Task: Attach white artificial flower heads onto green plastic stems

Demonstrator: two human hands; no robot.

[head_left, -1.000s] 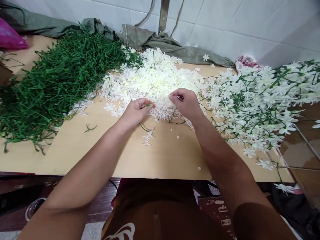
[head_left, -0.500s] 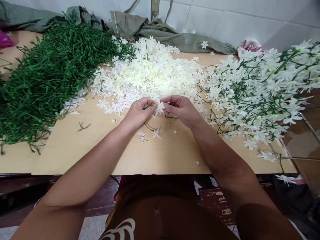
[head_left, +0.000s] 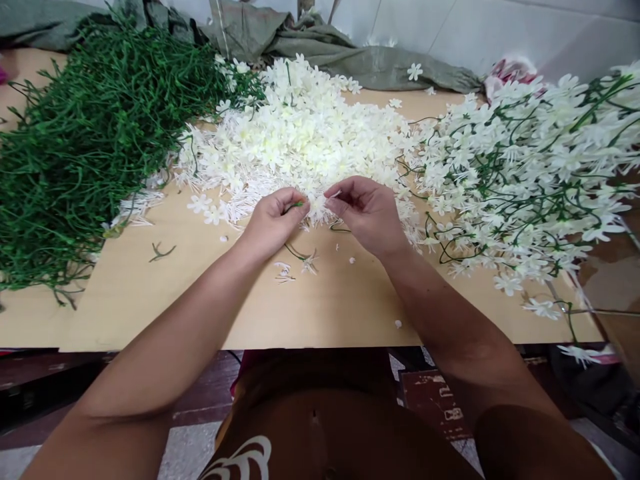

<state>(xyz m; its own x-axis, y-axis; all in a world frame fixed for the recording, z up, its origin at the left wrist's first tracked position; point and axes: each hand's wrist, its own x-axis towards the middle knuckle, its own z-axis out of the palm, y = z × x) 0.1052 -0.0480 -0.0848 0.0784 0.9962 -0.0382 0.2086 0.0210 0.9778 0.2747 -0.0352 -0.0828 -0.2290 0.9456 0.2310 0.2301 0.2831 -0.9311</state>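
Observation:
My left hand [head_left: 279, 217] is closed in a pinch on a green artificial flower stem [head_left: 296, 205], just in front of the heap of loose white artificial flower heads [head_left: 320, 140]. White petals show by its fingertips, but I cannot tell whether they sit on the stem or belong to the heap. A short distance to the right, my right hand [head_left: 369, 212] pinches a thin white piece [head_left: 336, 194] between thumb and finger. Below the hands, a stem with a small white flower [head_left: 309, 264] lies on the board, beside some white scraps [head_left: 284, 272].
A large pile of green stems [head_left: 110, 140] covers the left side. On the right lie many white flowers on stems [head_left: 510, 180], some hanging past the edge of the tan board [head_left: 200, 313]. Grey-green cloth [head_left: 340, 57] runs along the tiled wall.
My right hand has drawn slightly right, away from the left hand, and the gap between the fingertips is wider. The view has shifted a little.

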